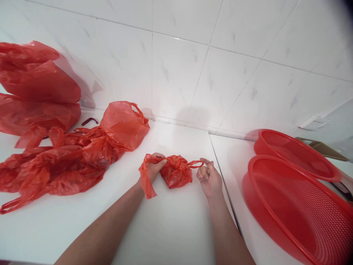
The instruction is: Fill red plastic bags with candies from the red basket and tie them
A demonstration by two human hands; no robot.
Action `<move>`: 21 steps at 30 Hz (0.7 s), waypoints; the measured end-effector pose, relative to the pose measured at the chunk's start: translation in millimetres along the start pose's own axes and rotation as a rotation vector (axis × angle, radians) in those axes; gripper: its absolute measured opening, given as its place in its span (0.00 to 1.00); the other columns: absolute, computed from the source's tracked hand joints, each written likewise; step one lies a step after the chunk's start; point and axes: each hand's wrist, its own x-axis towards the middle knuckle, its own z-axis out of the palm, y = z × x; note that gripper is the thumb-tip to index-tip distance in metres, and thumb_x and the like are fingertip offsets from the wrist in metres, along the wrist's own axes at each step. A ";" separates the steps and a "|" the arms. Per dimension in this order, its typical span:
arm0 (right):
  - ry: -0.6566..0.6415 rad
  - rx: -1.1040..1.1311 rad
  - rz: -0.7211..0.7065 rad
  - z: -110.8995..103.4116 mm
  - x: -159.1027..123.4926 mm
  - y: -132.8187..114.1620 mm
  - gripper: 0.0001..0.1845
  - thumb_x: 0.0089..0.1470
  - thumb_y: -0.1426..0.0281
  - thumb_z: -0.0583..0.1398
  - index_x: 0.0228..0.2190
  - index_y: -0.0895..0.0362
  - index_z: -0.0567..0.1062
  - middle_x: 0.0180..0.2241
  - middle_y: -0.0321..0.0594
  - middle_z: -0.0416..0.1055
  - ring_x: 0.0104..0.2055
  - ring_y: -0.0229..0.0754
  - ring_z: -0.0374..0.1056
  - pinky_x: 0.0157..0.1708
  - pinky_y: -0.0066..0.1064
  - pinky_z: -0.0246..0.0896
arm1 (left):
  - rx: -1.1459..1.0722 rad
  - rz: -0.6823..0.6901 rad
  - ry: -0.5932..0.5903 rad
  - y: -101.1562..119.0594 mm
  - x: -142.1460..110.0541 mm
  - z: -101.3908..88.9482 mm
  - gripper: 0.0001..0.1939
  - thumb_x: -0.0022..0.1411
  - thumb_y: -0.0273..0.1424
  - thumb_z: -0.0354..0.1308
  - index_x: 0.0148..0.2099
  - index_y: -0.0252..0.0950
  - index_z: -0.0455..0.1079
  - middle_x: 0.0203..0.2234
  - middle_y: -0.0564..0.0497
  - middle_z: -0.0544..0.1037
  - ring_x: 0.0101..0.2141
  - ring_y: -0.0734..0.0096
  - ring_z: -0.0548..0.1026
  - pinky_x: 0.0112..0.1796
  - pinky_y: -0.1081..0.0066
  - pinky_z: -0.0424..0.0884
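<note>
A small bunched red plastic bag (176, 172) lies on the white counter (171, 221) between my hands. My left hand (153, 168) is closed around the bag's left side, and a loose flap of it hangs down past the wrist. My right hand (210, 179) pinches the bag's thin handle loop, pulled out to the right. Both forearms reach in from the bottom edge.
A heap of crumpled red plastic bags (63, 162) covers the left of the counter, with fuller ones (35, 88) against the tiled wall (193, 66). Two red mesh baskets (298, 206) sit at the right. A white wall socket (314, 122) is above them.
</note>
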 end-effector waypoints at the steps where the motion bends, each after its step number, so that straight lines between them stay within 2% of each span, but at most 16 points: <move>1: -0.003 0.008 0.010 -0.3 0.0 -0.3 0.20 0.56 0.54 0.53 0.38 0.55 0.74 0.14 0.27 0.44 0.19 0.34 0.44 0.22 0.28 0.46 | 0.000 0.002 -0.002 0.0 0.1 -0.1 0.11 0.49 0.39 0.62 0.33 0.40 0.69 0.29 0.52 0.74 0.31 0.69 0.72 0.32 0.70 0.68; 3: -0.027 0.010 0.020 0.1 -0.7 -1.5 0.19 0.56 0.55 0.53 0.38 0.55 0.74 0.15 0.28 0.48 0.20 0.35 0.48 0.24 0.29 0.49 | 0.004 0.003 0.002 0.2 0.2 -0.1 0.11 0.49 0.40 0.62 0.33 0.40 0.69 0.29 0.52 0.74 0.31 0.68 0.72 0.32 0.70 0.68; 7: -0.108 -0.016 0.001 3.7 -4.0 -4.3 0.12 0.53 0.64 0.57 0.39 0.53 0.73 0.19 0.30 0.56 0.25 0.36 0.55 0.29 0.30 0.55 | 0.005 0.002 0.008 0.7 -0.2 0.4 0.11 0.48 0.39 0.62 0.32 0.40 0.69 0.28 0.53 0.74 0.31 0.69 0.72 0.32 0.70 0.68; 12: -0.148 -0.064 -0.031 6.0 -5.9 -3.1 0.17 0.46 0.74 0.60 0.41 0.52 0.72 0.20 0.29 0.59 0.26 0.35 0.55 0.32 0.30 0.56 | -0.016 0.011 0.008 0.2 -0.4 1.1 0.10 0.49 0.38 0.61 0.33 0.40 0.69 0.28 0.53 0.74 0.30 0.70 0.72 0.32 0.70 0.68; 21: -0.170 -0.084 -0.013 4.9 -3.2 1.9 0.12 0.51 0.71 0.60 0.40 0.51 0.72 0.20 0.29 0.56 0.27 0.34 0.56 0.34 0.30 0.56 | -0.025 0.030 -0.003 -3.8 1.7 0.1 0.10 0.50 0.37 0.62 0.33 0.39 0.69 0.28 0.53 0.73 0.30 0.71 0.71 0.31 0.72 0.67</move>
